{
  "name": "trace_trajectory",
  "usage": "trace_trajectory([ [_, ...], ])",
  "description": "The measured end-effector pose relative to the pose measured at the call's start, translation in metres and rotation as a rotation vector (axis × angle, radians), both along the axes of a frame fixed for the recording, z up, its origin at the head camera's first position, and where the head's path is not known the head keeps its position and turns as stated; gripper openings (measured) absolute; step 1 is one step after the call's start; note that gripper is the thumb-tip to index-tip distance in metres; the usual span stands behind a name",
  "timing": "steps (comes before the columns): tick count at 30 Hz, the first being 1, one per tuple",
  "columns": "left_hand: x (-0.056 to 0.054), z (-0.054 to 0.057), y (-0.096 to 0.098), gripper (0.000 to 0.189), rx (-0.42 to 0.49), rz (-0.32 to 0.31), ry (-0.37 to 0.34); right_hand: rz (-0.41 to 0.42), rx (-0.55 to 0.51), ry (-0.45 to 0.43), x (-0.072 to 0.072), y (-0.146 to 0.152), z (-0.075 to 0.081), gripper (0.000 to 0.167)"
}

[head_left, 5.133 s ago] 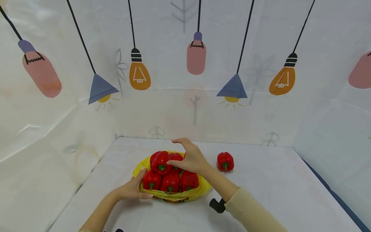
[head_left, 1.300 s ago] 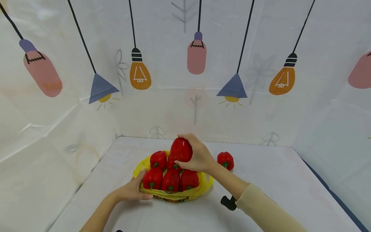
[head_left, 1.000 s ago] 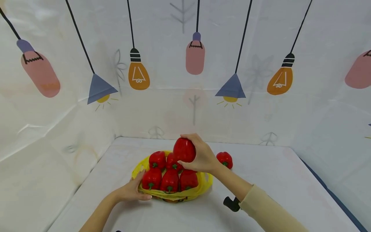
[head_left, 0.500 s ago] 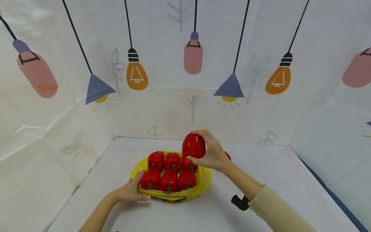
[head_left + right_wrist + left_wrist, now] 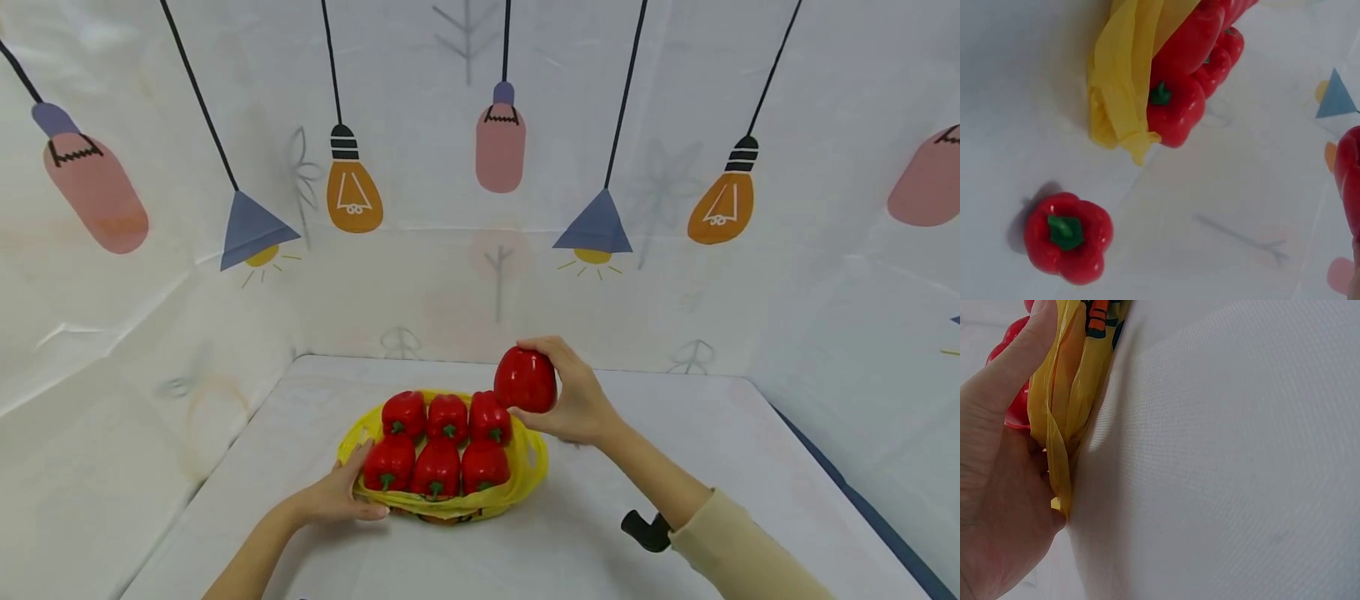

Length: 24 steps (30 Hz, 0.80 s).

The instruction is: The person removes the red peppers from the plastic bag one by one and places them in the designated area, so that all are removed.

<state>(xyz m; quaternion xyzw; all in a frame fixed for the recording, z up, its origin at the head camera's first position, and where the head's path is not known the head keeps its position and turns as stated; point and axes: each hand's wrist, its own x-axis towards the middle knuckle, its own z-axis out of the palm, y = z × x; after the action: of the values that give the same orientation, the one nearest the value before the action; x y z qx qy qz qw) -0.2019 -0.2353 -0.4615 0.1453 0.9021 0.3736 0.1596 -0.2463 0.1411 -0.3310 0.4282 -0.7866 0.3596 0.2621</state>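
A yellow plastic bag (image 5: 491, 502), its mouth spread wide, lies on the table holding several red bell peppers (image 5: 437, 468) with green stems. My left hand (image 5: 330, 498) grips the bag's left side; in the left wrist view its thumb (image 5: 1019, 359) lies along the yellow plastic and the other fingers are partly hidden. Above the bag's right rear edge, my right hand (image 5: 576, 406) holds a red bell pepper (image 5: 525, 380) between thumb and fingers. Another loose bell pepper (image 5: 1067, 237) rests on the table in the right wrist view; the right hand covers it in the head view.
The white-covered table (image 5: 750, 500) reaches a white sheet wall (image 5: 420, 292) printed with lamps, behind and at both sides. A black device (image 5: 647, 531) sits at the right wrist by the beige sleeve (image 5: 742, 550).
My right hand has taken a bell pepper off the top of the pile and carried it rightward, now in front of the loose one. The left hand stays at the bag.
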Motion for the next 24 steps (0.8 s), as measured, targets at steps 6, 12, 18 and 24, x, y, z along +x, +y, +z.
trace_trajectory([
  [6,-0.002,-0.002,-0.001,0.114,-0.003,-0.003,0.002,-0.016,0.003,0.01,0.003,0.015,0.002,0.082],
  [12,0.0,0.0,-0.001,0.114,-0.016,0.017,-0.018,-0.045,-0.005,0.046,0.0,0.03,0.003,0.08],
  [18,0.004,0.003,-0.002,0.114,-0.026,0.038,-0.023,-0.093,-0.002,0.024,0.0,0.047,-0.003,0.08],
  [24,0.003,0.001,-0.003,0.118,-0.008,0.037,0.023,-0.148,-0.008,0.02,0.004,0.063,-0.011,0.084],
])
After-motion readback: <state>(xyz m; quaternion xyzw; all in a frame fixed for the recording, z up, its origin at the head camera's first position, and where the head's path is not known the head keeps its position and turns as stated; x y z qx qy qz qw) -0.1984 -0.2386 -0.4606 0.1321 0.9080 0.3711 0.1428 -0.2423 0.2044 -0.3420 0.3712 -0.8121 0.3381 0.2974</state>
